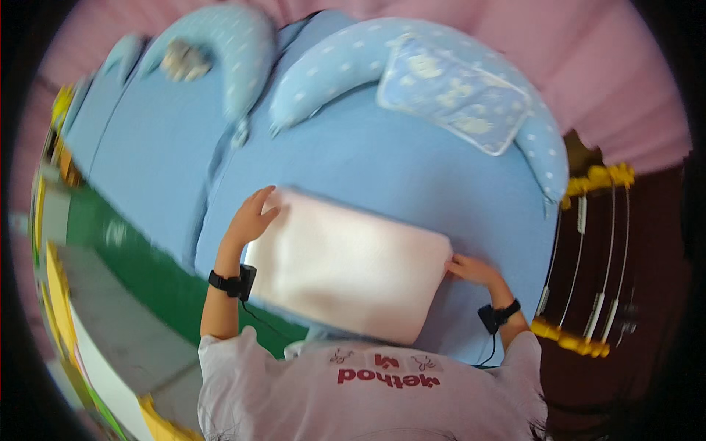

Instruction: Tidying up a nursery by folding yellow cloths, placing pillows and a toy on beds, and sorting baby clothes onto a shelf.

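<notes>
"Where's the white, round-cornered rectangular pad (353,268)?"
"On the light-blue fabric mattress (331,158), close before the person."
"And the hands?"
"The left hand (252,219) has its thumb parted from extended fingers at the far left corner. The right hand (476,272) touches the right edge; can't tell whether it grips."
"Writing?"
"Red lettering (388,378) across the white short-sleeved shirt (294,404)."

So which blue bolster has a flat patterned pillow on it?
The rightmost bolster, overlapped by the flat pillow; its left neighbour curves around a beige plush object.
</notes>
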### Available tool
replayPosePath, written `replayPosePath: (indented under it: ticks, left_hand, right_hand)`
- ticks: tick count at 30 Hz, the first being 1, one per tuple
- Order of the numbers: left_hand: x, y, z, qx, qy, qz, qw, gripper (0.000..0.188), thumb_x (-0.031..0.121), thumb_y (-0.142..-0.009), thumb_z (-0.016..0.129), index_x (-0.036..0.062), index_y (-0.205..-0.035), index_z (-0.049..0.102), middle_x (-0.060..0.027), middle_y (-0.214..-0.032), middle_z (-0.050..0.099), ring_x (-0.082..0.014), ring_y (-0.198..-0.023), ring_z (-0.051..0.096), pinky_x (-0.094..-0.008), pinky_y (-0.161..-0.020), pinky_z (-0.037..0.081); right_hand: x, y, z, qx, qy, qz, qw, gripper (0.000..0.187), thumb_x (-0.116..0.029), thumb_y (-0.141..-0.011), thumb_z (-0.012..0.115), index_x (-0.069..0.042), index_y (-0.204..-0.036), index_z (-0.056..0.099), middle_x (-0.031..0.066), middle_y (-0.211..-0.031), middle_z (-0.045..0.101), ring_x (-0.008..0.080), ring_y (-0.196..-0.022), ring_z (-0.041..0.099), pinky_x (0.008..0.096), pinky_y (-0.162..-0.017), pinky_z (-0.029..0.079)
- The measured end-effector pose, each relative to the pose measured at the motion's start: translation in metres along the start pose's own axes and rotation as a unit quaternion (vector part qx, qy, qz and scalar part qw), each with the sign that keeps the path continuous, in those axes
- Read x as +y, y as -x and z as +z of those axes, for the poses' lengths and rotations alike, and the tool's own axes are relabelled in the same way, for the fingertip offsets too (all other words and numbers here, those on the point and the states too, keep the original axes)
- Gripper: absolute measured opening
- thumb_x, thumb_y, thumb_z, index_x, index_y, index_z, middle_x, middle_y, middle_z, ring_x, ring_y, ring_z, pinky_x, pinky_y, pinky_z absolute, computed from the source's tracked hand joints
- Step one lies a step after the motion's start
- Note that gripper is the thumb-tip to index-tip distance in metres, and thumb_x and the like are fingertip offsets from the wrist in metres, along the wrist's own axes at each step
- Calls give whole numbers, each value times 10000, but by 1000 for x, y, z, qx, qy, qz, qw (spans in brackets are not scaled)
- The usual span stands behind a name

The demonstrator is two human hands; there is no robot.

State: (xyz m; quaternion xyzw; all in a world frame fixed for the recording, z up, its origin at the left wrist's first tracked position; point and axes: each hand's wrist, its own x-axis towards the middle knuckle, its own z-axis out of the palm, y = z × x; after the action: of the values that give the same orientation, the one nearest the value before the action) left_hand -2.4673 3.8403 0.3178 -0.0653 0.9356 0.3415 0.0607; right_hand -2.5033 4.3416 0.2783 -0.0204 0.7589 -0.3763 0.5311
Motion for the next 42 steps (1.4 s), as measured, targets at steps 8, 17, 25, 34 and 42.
replayPosePath:
  ticks: [8, 17, 25, 34, 42]
  left_hand:
    - [-67, 138, 65, 116, 67, -159, 978, 705, 377, -637, 720, -67, -1101, 429, -264, -1017, 544, -370, -961, 534, -412, -820, 430]
    - [-163, 305, -8, 252, 348, -174, 886, 637, 226, -682, 730, -21, -1186, 428, -174, -1078, 553, -229, -986, 544, -338, -858, 427]
    - [-310, 499, -131, 483, 478, -210, 703, 506, 83, -753, 571, -36, -1221, 422, -118, -1146, 519, -185, -1037, 500, -303, -905, 382]
    - [-401, 562, -314, 592, 375, -129, 702, 504, 146, -763, 545, -25, -1221, 419, -101, -1141, 500, -180, -1054, 459, -299, -931, 332]
    - [-554, 544, -401, 648, 435, -169, 602, 604, 120, -721, 577, -50, -1260, 366, -145, -1218, 464, -215, -1128, 436, -320, -959, 325]
  right_hand:
    - [41, -5, 144, 188, -336, -153, 910, 666, -144, -755, 627, -38, -1310, 273, 135, -1201, 446, 244, -1076, 463, 372, -899, 396]
    - [-130, -7, 234, 209, -302, -273, 889, 753, -55, -685, 626, -23, -1327, 235, 161, -1234, 427, 284, -1127, 431, 383, -943, 361]
    - [-302, -106, 428, -27, -232, -266, 935, 715, -144, -700, 630, 19, -1301, 279, 166, -1220, 454, 272, -1116, 460, 380, -943, 374]
    - [-522, -181, 581, -158, -140, -347, 914, 657, -215, -739, 584, 44, -1274, 305, 172, -1177, 482, 279, -1039, 517, 364, -869, 443]
    - [-739, -287, 719, -211, -179, -368, 888, 643, -152, -727, 595, 17, -1282, 319, 150, -1203, 469, 254, -1079, 483, 351, -910, 399]
